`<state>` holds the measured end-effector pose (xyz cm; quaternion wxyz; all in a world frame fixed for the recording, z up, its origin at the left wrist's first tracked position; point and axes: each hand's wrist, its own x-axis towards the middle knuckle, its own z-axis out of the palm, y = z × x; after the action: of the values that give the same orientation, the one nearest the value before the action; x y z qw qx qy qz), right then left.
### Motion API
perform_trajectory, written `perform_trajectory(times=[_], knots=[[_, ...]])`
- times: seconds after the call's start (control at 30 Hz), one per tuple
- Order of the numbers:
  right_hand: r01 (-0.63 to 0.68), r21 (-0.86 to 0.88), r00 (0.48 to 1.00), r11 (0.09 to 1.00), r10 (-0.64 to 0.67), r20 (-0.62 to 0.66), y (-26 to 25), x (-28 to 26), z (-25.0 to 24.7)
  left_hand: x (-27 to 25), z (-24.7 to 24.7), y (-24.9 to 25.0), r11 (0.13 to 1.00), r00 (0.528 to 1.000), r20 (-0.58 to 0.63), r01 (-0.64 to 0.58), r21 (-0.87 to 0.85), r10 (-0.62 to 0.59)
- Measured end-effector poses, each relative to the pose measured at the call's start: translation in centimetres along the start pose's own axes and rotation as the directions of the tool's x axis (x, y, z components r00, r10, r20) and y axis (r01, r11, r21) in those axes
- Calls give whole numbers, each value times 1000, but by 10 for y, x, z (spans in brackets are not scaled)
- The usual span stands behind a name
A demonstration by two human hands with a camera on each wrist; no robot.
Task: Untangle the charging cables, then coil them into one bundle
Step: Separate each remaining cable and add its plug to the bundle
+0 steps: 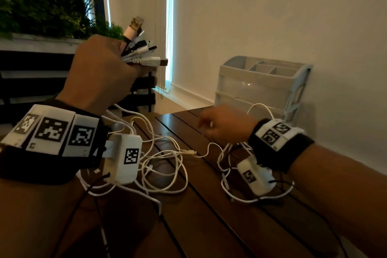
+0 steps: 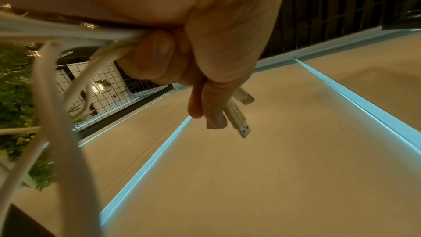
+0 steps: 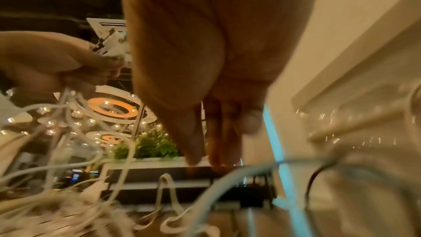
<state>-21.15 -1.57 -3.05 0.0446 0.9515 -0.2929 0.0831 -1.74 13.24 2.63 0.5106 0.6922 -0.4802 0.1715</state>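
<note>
My left hand (image 1: 104,69) is raised above the table's left end and grips a bunch of cable plug ends (image 1: 142,48), white and black, that fan out from the fist. In the left wrist view its fingers (image 2: 157,57) curl round white cords, with a USB plug (image 2: 241,123) sticking out. The cords hang down into a loose white tangle (image 1: 165,161) on the dark wooden table (image 1: 209,216). My right hand (image 1: 222,125) hovers low over the table with relaxed, straight fingers (image 3: 223,143), holding nothing. More white loops (image 1: 230,174) lie under the right wrist.
A pale plastic drawer organiser (image 1: 261,86) stands at the table's far right against the wall. A planter with greenery (image 1: 41,12) and a dark bench lie beyond on the left. Thin black wires (image 1: 88,190) run from the wrist cameras across the table.
</note>
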Motion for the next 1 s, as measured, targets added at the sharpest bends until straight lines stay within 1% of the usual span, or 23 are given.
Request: perform_trajectory(times=[0.03,0.07,0.1,0.13,0.23,0.27,0.3,0.37,0.4,0.43,0.47,0.5,0.53,0.6,0.63,0.67,0.73,0.77,0.8,0.83,0.9,0.93,1.0], knots=[[-2,8,980,1000,0,200,-12,4,11,0,-1,1,1000,1000,-10,-2,0,2],[-25,-32,932,999,35,359,-18,10,23,1,-2,1,1000,1000,-24,-3,-10,3],[-27,-105,886,994,72,458,-20,15,36,2,-3,1,1000,999,-45,-5,-29,4],[0,-175,860,985,89,503,-21,20,45,3,-6,1,999,997,-74,-11,-50,7],[47,-235,849,971,85,521,-18,29,51,7,-14,1,996,991,-136,-15,-83,3],[29,-234,856,972,97,508,-17,33,47,7,-16,1,996,990,-141,-12,-84,0],[-8,-204,886,979,102,453,-17,37,41,8,-17,1,996,990,-142,-11,-87,-1],[-107,-19,972,994,108,209,-13,46,29,8,-18,1,996,988,-156,-15,-85,2],[-148,134,988,980,139,73,-12,48,22,7,-17,1,996,986,-165,-18,-83,4],[-164,292,985,942,174,-8,-10,50,15,7,-16,0,996,985,-173,-27,-89,11],[-176,415,978,893,206,-29,-7,50,9,7,-16,0,994,984,-178,-39,-105,20],[-180,477,976,860,216,-20,-3,48,3,7,-14,-1,991,983,-180,-52,-125,29],[-181,479,978,859,209,-6,1,43,-4,7,-14,-1,986,983,-181,-65,-151,37],[-160,367,987,916,161,27,7,26,-16,6,-12,-1,976,983,-179,-79,-201,43],[-143,299,988,943,118,101,12,14,-19,6,-11,-1,974,985,-167,-72,-216,36],[-132,245,970,960,75,231,16,1,-20,4,-9,0,974,988,-150,-62,-220,29],[-137,135,866,981,53,497,19,-24,-16,1,-4,3,979,994,-105,-31,-203,10],[-116,77,833,990,55,550,21,-33,-12,-1,-1,5,981,997,-83,-17,-192,1],[-82,23,836,996,56,545,25,-39,-9,-3,1,8,982,998,-61,-4,-188,-8],[-49,-10,869,999,47,492,29,-42,-6,-5,4,10,982,999,-42,10,-189,-18],[-35,-36,958,999,44,283,42,-48,-8,-10,10,16,977,998,2,55,-206,-56],[-51,-39,986,998,56,155,47,-52,-12,-14,13,19,970,996,36,90,-227,-84],[-86,-1,994,996,85,-72,52,-62,-25,-19,19,23,943,986,112,150,-298,-121]])
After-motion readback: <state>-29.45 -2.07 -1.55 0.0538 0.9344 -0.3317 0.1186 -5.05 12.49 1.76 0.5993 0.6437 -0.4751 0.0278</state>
